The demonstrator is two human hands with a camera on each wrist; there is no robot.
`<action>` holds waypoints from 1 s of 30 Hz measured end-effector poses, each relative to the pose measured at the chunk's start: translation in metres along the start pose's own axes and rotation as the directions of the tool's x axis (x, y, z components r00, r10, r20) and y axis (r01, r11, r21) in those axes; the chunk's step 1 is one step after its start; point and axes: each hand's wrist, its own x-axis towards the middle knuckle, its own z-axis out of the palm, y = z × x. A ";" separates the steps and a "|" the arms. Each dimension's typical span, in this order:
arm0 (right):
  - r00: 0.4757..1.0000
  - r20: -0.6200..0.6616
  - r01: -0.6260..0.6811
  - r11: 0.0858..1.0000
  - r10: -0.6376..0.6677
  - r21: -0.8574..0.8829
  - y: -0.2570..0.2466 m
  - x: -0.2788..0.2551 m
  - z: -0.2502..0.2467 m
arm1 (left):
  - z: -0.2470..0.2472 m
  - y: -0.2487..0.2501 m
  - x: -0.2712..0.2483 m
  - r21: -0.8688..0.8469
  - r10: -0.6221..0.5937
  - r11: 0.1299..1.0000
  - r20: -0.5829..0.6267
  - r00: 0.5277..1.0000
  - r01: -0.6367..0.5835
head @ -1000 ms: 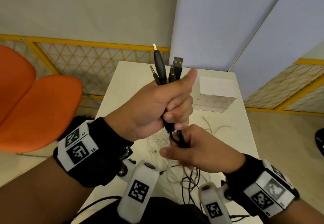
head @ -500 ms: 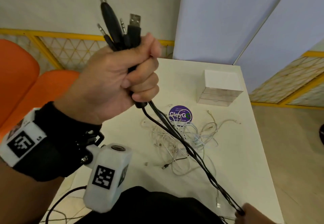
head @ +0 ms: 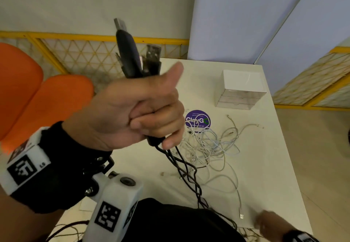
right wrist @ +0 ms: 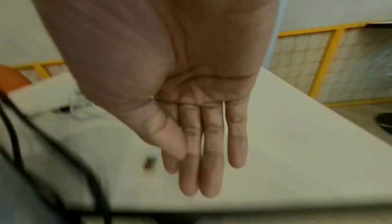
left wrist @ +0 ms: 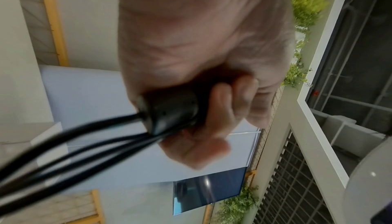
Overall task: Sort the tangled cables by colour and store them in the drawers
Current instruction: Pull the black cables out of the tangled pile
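Note:
My left hand (head: 144, 113) is raised above the table and grips a bunch of black cables (head: 181, 168), their plugs (head: 132, 56) sticking up out of the fist. The black leads hang down twisted toward my lap. In the left wrist view the fingers (left wrist: 214, 113) curl round the black cables (left wrist: 84, 140). My right hand (head: 269, 222) is low at the near right table edge; the right wrist view shows its fingers (right wrist: 210, 152) straight and holding nothing. A tangle of white cables (head: 210, 147) lies mid-table. The small white drawer unit (head: 242, 90) stands at the far right, its drawers closed.
A round purple sticker (head: 198, 121) lies on the white table (head: 274, 175) beside the white tangle. An orange chair (head: 47, 99) stands to the left. A yellow mesh fence (head: 81, 56) runs behind the table, and blue partition panels (head: 246, 14) stand at the back.
My right hand slid down along the black cables, let them go, and now lies open near the table edge. The left hand first rose with the bunch, then came back toward the centre.

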 end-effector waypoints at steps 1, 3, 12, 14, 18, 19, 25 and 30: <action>0.999 -0.045 -0.012 1.000 0.013 0.012 -0.023 0.001 -0.022 | 0.000 -0.003 -0.001 -0.009 -0.019 1.000 -0.008 1.000 0.019; 0.991 -0.117 0.067 0.997 -0.071 -0.044 -0.050 0.008 -0.047 | 0.000 -0.008 -0.004 -0.015 -0.051 0.999 -0.024 0.998 0.051; 0.870 -0.195 0.421 0.888 -0.452 -0.182 -0.196 0.053 -0.087 | 0.003 -0.018 -0.012 -0.027 -0.077 0.997 -0.096 0.992 0.075; 0.855 -0.170 0.442 0.859 -0.490 -0.258 -0.210 0.060 -0.083 | 0.002 -0.019 -0.016 -0.044 -0.086 0.996 -0.139 0.987 0.081; 0.847 -0.175 0.415 0.829 -0.503 -0.374 -0.221 0.074 -0.073 | 0.003 -0.017 -0.021 -0.141 -0.152 0.983 -0.257 0.954 0.119; 0.839 -0.177 0.411 0.813 -0.514 -0.412 -0.221 0.078 -0.070 | 0.002 -0.018 -0.022 -0.146 -0.159 0.982 -0.284 0.946 0.121; 0.710 -0.159 0.457 0.621 -0.686 -0.637 -0.224 0.084 -0.058 | 0.000 -0.023 -0.022 -0.084 -0.155 0.988 -0.380 0.912 0.133; 0.673 -0.299 0.515 0.719 -0.677 -0.467 -0.222 0.081 -0.063 | -0.002 -0.028 -0.020 -0.006 -0.174 0.982 -0.427 0.887 0.190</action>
